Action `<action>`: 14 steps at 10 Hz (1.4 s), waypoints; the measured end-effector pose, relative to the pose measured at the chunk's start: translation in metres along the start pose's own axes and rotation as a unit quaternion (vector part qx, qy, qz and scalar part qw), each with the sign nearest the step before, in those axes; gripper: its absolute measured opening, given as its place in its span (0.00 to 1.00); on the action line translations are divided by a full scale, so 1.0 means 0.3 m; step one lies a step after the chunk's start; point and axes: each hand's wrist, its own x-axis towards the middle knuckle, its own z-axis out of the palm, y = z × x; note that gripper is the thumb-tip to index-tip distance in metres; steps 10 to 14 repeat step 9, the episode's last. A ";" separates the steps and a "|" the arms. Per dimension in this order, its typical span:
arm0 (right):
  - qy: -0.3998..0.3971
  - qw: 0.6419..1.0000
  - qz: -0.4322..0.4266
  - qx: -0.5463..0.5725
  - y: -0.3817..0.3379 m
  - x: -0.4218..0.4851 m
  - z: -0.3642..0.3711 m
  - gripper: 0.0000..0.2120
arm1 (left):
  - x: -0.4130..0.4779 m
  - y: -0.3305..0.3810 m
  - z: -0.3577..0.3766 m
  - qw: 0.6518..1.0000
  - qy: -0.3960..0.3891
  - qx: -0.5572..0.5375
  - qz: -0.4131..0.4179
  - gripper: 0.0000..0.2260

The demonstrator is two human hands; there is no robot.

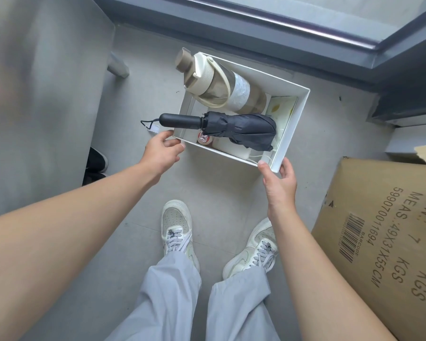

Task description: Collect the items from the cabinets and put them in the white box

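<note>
Head view: white box (pixel 290 125) between 2 hands, left hand (pixel 161 151) and right hand (pixel 279 183) curled round its near corners.

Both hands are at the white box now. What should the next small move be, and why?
Probably lift the white box slowly and level. The left hand and right hand grip only its near corners, while the bottle and the umbrella handle stick out over the rim, so a tilt could spill them.

The umbrella (pixel 239 129) and bottle (pixel 221 82) crowd the white box (pixel 294 124), while a cardboard carton (pixel 379 242) stands near its right.
</note>
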 end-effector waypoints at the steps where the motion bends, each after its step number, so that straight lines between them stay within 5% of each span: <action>1: -0.011 1.000 0.000 -0.007 -0.006 -0.006 0.000 0.33 | -0.010 0.001 0.003 1.000 -0.001 0.004 -0.005 0.28; 7: 0.001 0.998 -0.035 -0.055 0.016 0.014 -0.037 0.29 | -0.066 0.001 0.015 0.999 -0.027 0.046 -0.005 0.28; 9: 0.015 0.992 -0.058 -0.109 -0.098 -0.142 -0.050 0.32 | -0.229 0.074 0.030 0.986 0.026 0.123 0.109 0.21; 14: 0.015 0.992 -0.058 -0.109 -0.098 -0.142 -0.050 0.32 | -0.229 0.074 0.030 0.986 0.026 0.123 0.109 0.21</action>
